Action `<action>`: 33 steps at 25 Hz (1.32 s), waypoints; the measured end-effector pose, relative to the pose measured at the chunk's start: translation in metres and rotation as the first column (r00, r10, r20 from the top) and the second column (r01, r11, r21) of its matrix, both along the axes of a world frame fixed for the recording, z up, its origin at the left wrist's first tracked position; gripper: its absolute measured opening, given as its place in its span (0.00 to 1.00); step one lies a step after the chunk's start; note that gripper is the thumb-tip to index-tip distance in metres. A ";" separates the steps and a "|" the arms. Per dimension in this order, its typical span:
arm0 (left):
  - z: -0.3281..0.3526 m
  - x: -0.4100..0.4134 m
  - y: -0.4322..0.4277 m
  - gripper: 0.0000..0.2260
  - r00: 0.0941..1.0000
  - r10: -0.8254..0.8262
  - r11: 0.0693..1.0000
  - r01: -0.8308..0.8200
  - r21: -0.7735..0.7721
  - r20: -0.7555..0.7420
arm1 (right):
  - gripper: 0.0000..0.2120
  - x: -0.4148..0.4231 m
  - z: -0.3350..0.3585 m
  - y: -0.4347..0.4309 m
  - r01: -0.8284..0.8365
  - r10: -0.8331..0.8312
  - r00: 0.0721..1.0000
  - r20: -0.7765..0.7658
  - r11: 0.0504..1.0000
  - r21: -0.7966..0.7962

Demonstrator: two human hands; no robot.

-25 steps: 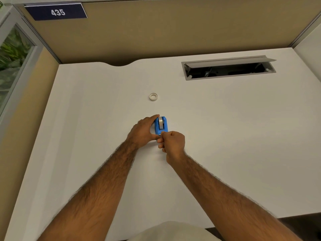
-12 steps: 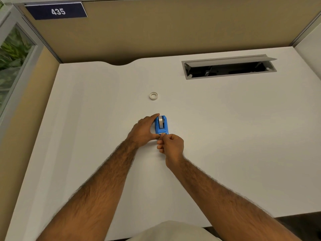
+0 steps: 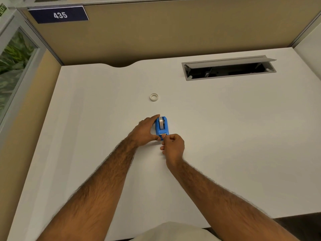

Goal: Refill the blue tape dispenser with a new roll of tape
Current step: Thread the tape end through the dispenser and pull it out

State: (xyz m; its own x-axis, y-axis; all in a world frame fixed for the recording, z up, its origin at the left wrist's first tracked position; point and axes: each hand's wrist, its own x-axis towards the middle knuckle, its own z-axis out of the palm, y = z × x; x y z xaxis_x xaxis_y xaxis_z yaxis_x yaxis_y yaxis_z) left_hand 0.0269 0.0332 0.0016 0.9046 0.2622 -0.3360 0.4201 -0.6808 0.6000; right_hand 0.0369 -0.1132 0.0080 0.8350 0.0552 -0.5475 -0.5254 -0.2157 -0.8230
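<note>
The blue tape dispenser [image 3: 161, 127] stands on the white desk [image 3: 225, 136] with a roll of tape [image 3: 162, 123] seated in it. My left hand [image 3: 145, 132] wraps the dispenser's left side, index finger along the top and thumb at the near end. My right hand [image 3: 172, 146] is curled, with thumb and index finger pinched at the dispenser's near cutter end; what they pinch is too small to tell. A small white ring, like a bare tape core [image 3: 153, 97], lies flat on the desk farther away.
A grey cable hatch [image 3: 229, 67] stands open at the back right of the desk. Tan partition walls [image 3: 173, 32] close off the back and left, with a "435" sign [image 3: 60, 15] up top. The desk's near edge is by my lap.
My right hand has slid slightly toward me from the dispenser's near end while staying pinched. The left hand and the dispenser have held still.
</note>
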 end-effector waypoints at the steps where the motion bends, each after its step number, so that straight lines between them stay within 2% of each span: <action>1: -0.001 0.000 0.000 0.44 1.000 0.003 1.000 -0.003 0.002 0.000 | 0.09 0.002 -0.001 -0.001 -0.026 0.027 0.999 0.024 0.999 -0.035; 4: -0.002 -0.001 0.001 0.44 1.000 0.004 1.000 -0.004 -0.004 0.007 | 0.06 0.005 -0.002 -0.007 -0.161 0.188 0.969 0.157 0.972 -0.170; 6: -0.002 -0.001 0.001 0.44 1.000 0.009 1.000 -0.008 -0.008 0.009 | 0.06 0.006 -0.003 -0.011 -0.282 0.400 0.873 0.278 0.881 -0.380; 8: -0.003 -0.001 0.001 0.44 1.000 0.010 1.000 -0.010 -0.008 0.012 | 0.08 0.008 -0.002 -0.013 -0.316 0.522 0.787 0.327 0.798 -0.513; 14: -0.004 0.000 0.001 0.44 1.000 0.013 1.000 -0.013 -0.005 0.013 | 0.07 0.010 -0.006 -0.013 -0.321 0.501 0.793 0.348 0.828 -0.461; 19: -0.003 0.001 0.000 0.45 1.000 0.014 1.000 -0.014 -0.002 0.004 | 0.08 0.016 -0.006 -0.016 -0.362 0.614 0.699 0.366 0.746 -0.559; 22: -0.004 0.001 0.001 0.45 1.000 0.020 1.000 -0.020 0.001 -0.001 | 0.07 0.019 -0.007 -0.015 -0.405 0.598 0.717 0.358 0.776 -0.483; 28: -0.004 0.000 0.001 0.44 1.000 0.014 1.000 -0.014 0.012 0.008 | 0.04 0.018 -0.010 -0.016 -0.292 0.318 0.927 0.198 0.945 -0.147; 33: -0.005 0.000 0.002 0.45 1.000 0.008 1.000 -0.008 0.022 0.018 | 0.05 0.022 -0.007 -0.018 -0.265 0.266 0.957 0.116 0.964 -0.022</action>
